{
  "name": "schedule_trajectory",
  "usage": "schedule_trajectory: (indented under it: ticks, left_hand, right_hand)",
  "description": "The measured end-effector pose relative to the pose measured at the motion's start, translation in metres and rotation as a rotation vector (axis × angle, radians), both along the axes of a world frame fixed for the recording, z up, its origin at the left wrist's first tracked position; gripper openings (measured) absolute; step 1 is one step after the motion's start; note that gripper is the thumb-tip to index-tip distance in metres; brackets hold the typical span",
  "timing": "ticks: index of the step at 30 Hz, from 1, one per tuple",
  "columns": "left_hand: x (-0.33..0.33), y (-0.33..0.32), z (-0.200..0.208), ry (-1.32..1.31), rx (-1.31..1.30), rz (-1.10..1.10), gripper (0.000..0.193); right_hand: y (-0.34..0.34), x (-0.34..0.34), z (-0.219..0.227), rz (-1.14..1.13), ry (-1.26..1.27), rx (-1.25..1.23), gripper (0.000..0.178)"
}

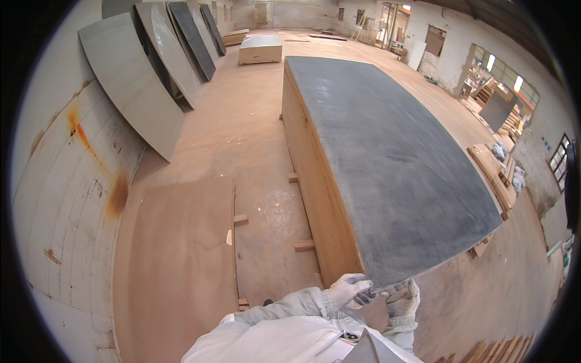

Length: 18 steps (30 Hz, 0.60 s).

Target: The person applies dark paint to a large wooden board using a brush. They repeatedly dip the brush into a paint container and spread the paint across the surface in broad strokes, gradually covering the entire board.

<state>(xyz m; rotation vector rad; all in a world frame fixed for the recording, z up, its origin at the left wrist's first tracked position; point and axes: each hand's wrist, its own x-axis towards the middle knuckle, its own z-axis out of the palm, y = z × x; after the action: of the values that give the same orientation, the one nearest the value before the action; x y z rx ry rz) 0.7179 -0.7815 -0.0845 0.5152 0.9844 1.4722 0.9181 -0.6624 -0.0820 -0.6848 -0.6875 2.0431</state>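
Note:
A tall stack of wood-coloured sheets [330, 209] stands in front of me, topped by a large dark grey sheet [399, 163]. Both my hands wear whitish knitted gloves with dark, smudged fingers. At the stack's near left corner, my left hand [351, 290] is closed, its fingers bent against the edge of the dark sheet. Just to its right, my right hand [402, 300] curls its fingers at the near edge of that same sheet. The fingertips of both hands are partly hidden, and how far they reach under the edge does not show.
A low brown sheet pile [175, 266] lies on wooden bearers at my left. Large grey panels [130, 85] lean on the left wall. A shorter stack [260, 51] stands farther back. Planks and plastic wrap [499, 151] are on the right; wooden slats [499, 351] lie nearby.

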Motion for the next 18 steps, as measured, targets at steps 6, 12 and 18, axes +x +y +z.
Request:
schedule_trajectory:
  ticks: [6,12,18]
  left_hand:
    - [-0.047,-0.057,-0.016,-0.104,-0.016,0.151,0.02]
    - [-0.104,-0.116,-0.004,0.398,0.02,0.388,0.018]
    - [-0.177,-0.165,0.012,0.285,-0.028,0.623,0.022]
  right_hand:
    - [-0.044,-0.043,-0.015,0.269,0.111,0.026,0.037]
    - [-0.089,-0.111,0.009,0.566,-0.119,0.414,0.025]
    - [-0.127,-0.192,0.009,0.697,0.258,-0.198,0.03]
